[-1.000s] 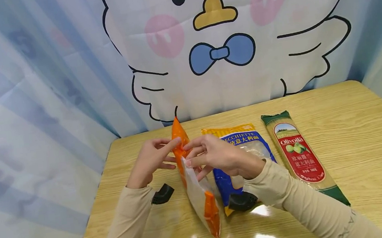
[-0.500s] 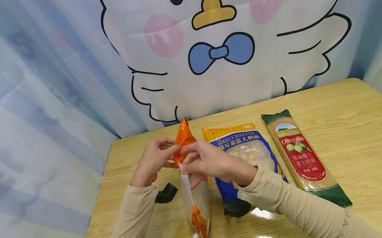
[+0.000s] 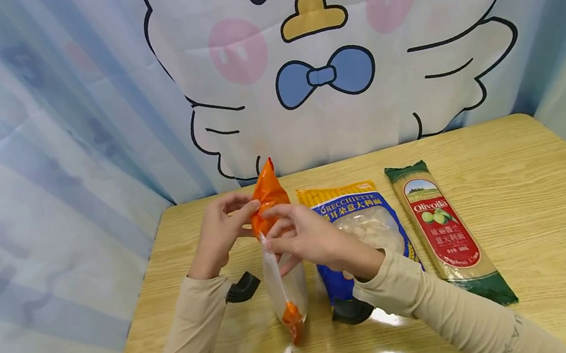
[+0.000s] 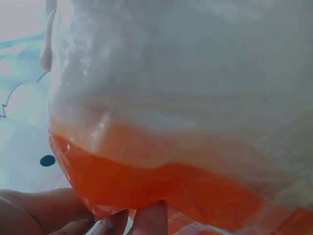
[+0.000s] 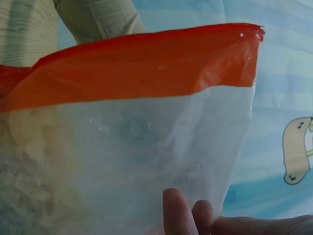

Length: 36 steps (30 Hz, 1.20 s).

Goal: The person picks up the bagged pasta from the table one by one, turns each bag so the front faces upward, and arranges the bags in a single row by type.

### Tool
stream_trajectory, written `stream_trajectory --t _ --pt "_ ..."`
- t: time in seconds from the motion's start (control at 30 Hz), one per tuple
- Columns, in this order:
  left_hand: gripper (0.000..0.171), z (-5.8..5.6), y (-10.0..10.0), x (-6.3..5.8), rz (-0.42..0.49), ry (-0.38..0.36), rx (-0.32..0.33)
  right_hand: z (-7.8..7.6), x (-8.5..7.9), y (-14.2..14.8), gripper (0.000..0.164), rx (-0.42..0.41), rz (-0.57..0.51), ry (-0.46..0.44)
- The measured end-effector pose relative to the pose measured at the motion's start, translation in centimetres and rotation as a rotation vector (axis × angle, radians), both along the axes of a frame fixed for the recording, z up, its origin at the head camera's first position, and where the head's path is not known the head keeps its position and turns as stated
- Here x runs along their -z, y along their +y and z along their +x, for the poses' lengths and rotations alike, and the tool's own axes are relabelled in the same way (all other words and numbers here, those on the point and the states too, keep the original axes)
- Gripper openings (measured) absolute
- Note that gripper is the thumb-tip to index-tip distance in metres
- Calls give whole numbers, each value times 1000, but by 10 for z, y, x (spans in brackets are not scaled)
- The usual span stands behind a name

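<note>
An orange-and-clear plastic bag [image 3: 288, 292] is held up on edge between both hands, its narrow side toward me. My left hand [image 3: 220, 230] pinches its orange upper part from the left. On the other side, the thumb and fingers of my right hand [image 3: 311, 237] pinch the bag near where orange meets clear film. Pale pieces show inside the bag [image 5: 34, 161] in the right wrist view. The left wrist view is mostly filled by the bag [image 4: 161, 137], with my left fingertips at its orange border.
Right of the bag lies a blue-and-yellow bag of orecchiette [image 3: 372, 224], partly behind my right hand. Farther right is a long pack of Olivoilà spaghetti [image 3: 447, 233]. The wooden table [image 3: 543, 205] ends at a printed curtain [image 3: 340, 129].
The held bag's lower end has swung left, and the bag now stands straighter and slightly higher. Both hands keep hold of its upper part; the two packs stay put.
</note>
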<state>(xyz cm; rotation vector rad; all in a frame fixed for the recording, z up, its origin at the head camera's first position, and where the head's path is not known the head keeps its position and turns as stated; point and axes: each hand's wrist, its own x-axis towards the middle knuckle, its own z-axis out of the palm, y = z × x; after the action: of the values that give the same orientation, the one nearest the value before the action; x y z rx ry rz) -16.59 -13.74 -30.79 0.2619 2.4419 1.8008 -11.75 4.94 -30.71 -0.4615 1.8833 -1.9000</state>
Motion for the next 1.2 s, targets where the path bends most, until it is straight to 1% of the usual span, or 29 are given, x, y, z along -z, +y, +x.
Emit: stream_trajectory --t 0.07,0.2,0.33,0.43,0.53,0.6,0.67,0.77,0.83,0.9,1.07,1.13,1.2 --pt "28 1 -3 -6 -5 22 19 2 -3 0 56 -5 -9 20" --pt "29 5 -8 -18 -14 37 35 5 -7 0 55 -26 -16 44" --pt "29 8 -12 -27 0 49 39 6 -7 5 49 -40 -3 72" --pt "28 11 -14 -31 16 40 29 2 -4 12 41 -10 8 95" --pt "27 13 -16 -34 23 40 24 -5 2 19 36 56 21 98" --pt "25 14 -16 -35 23 44 24 -10 8 24 35 95 28 70" --pt "25 14 -17 -37 18 51 32 -15 15 27 37 123 34 22" --pt "23 16 -17 -39 13 55 43 -21 25 30 40 142 22 -61" --pt "22 17 -17 -40 14 59 47 -23 29 31 41 148 17 -93" --pt "21 18 -17 -42 18 65 49 -26 34 31 41 156 6 -110" --pt "19 21 -18 -45 29 74 34 -32 43 28 43 186 28 -124" --pt "17 22 -19 -46 43 72 24 -35 46 27 44 197 43 -132" --pt "15 24 -19 -48 66 66 16 -37 49 25 46 205 34 -138"
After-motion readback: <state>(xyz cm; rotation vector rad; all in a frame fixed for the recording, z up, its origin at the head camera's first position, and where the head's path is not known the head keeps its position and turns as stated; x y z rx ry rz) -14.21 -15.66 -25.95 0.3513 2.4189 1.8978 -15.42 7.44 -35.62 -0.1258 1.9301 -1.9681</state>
